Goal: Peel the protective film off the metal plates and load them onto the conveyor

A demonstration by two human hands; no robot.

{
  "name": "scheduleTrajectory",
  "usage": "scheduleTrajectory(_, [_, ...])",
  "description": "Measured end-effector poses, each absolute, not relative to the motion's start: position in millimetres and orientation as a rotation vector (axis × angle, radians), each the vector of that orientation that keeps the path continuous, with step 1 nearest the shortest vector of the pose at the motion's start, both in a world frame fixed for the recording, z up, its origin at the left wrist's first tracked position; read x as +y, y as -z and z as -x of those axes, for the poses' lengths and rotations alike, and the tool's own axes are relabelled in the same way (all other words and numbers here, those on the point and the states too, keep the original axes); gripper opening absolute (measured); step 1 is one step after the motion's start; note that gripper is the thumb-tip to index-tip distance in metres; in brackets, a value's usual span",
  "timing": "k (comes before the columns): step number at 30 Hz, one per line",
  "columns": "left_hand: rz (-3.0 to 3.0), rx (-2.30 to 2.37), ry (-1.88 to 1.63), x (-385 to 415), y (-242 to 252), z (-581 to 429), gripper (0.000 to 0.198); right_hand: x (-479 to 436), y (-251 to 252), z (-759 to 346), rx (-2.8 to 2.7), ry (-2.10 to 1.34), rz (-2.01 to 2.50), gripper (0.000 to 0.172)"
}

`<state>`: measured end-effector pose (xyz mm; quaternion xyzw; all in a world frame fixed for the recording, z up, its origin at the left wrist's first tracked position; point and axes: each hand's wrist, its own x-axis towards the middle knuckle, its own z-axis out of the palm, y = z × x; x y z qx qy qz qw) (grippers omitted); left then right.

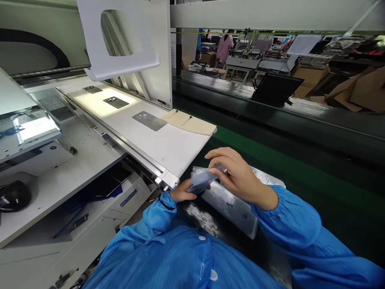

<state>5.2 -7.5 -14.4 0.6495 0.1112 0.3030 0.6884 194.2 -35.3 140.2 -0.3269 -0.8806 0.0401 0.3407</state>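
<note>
My left hand (182, 192) is closed around the lower end of a small stack of thin, bluish-grey translucent sheets (199, 180), just past the end of the white conveyor belt (177, 150). Over the stack's upper right corner, my right hand (236, 174) pinches with thumb and index finger at a sheet's edge. Its fingers partly hide that corner. Below the right hand lies a larger stack in clear, shiny plastic (231, 208). On the belt rests a grey phone back panel (150, 121) with camera holes; a second panel (116, 102) and a third panel (92, 89) lie farther back.
A cream plate (191, 123) with two dark screws borders the belt's far side. White machine housing (150, 44) rises above. To the left are a lit glass-like plate (33, 130) and a black mouse (15, 195). Beyond the green conveyor (252, 144), a person in pink (224, 48) stands.
</note>
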Motion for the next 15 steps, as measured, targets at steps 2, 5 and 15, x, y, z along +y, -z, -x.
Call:
scheduleTrajectory(2, [-1.448,0.235,-0.682,-8.3,14.9,-5.1,0.057,-30.3,-141.8,-202.5,-2.237,-0.441,0.888,0.032])
scheduleTrajectory(5, [-1.452,0.227,-0.691,-8.9,15.4,-4.8,0.056,-23.6,-141.4,-209.3,-2.24,-0.763,0.99,0.04])
scheduleTrajectory(15, [-1.402,0.168,-0.688,-7.9,12.5,-3.0,0.064,-25.3,-137.5,-197.9,-2.164,-0.747,0.814,0.014])
